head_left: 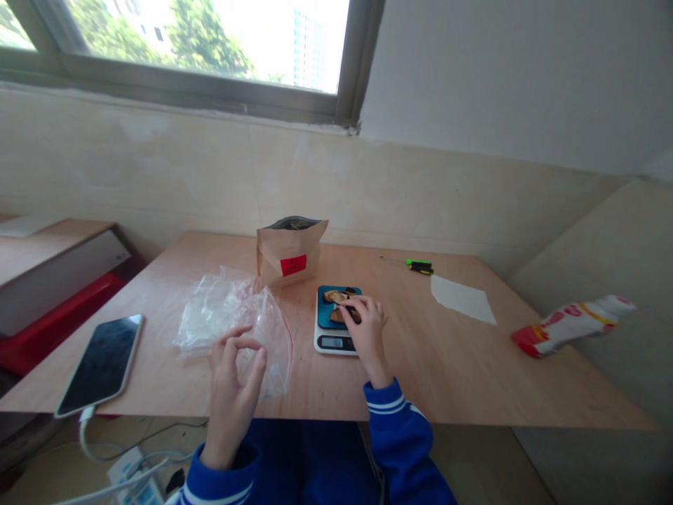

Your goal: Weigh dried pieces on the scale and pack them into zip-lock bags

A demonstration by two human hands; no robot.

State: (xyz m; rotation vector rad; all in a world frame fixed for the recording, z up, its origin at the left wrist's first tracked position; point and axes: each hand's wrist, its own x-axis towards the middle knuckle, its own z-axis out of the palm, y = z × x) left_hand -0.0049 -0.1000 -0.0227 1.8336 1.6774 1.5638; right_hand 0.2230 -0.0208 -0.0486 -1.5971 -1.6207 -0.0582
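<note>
While the left hand [230, 400] is held with thumb and fingers apart before clear plastic bags [205, 319], the right hand [371, 335] is set at brown dried pieces [333, 297], laid on the blue plate [324, 319] of a scale [336, 343]; whether one is pinched cannot be told. Behind, an open paper bag [272, 254], red-labelled, is stood upright. To the right are placed a green-handled screwdriver [419, 263], a white sheet [463, 299] and a bottle [570, 327]; at far left, a phone [102, 365] is laid.

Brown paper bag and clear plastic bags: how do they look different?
The brown paper bag stands upright; the clear plastic bags lie heaped. The paper bag is opaque with a red label; the plastic bags are see-through. Both rest on the table.
</note>
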